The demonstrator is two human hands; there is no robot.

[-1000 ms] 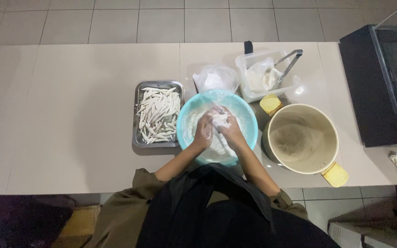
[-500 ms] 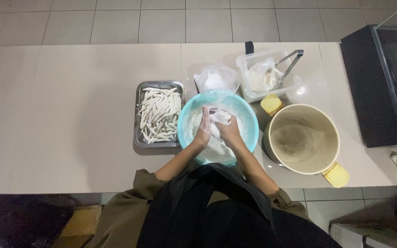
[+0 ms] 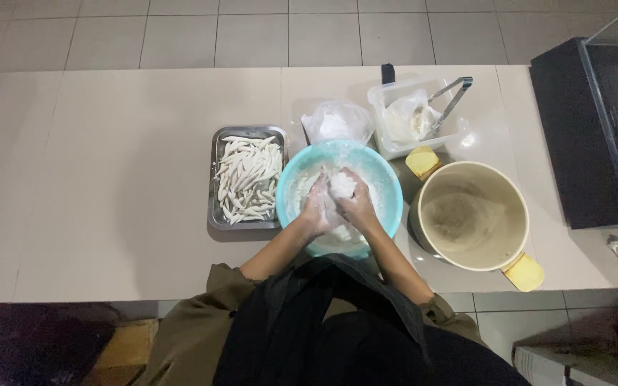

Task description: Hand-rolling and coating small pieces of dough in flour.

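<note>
Beige tabletop: metal tray of pale floured strips at left. Beside it, teal bowl; left hand and right hand both closed around a white dough lump inside. Cream pot stood right.

Wide bare bench is lying open to the left. A metal tray is crowding the turquoise bowl on its left, a cream pot on its right, and a plastic bag and clear tub are blocking behind.
</note>
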